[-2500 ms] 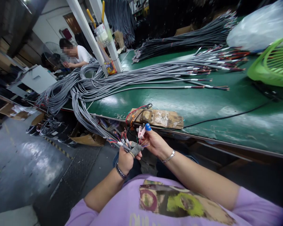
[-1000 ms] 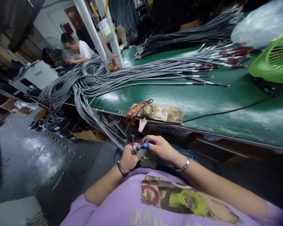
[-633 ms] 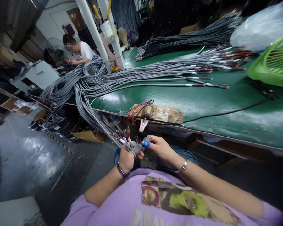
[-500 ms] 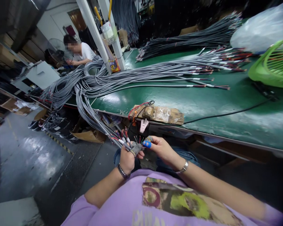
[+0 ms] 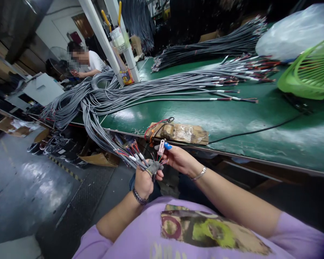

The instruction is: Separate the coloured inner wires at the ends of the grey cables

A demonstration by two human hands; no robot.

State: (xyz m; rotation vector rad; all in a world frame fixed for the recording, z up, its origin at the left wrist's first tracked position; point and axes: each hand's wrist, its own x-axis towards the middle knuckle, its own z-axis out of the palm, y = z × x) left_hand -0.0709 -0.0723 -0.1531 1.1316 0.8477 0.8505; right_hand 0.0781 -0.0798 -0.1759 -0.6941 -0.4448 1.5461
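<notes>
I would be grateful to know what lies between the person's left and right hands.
In the head view, thin coloured wires spread out from the left hand toward the pink clip pinched in the right hand.

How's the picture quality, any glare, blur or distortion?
In the head view, glare whitens patches of the green table and grey floor; in the head view, the white posts lean, perhaps from tilt or lens distortion; in the head view, the left hand and right hand look fairly sharp.
</notes>
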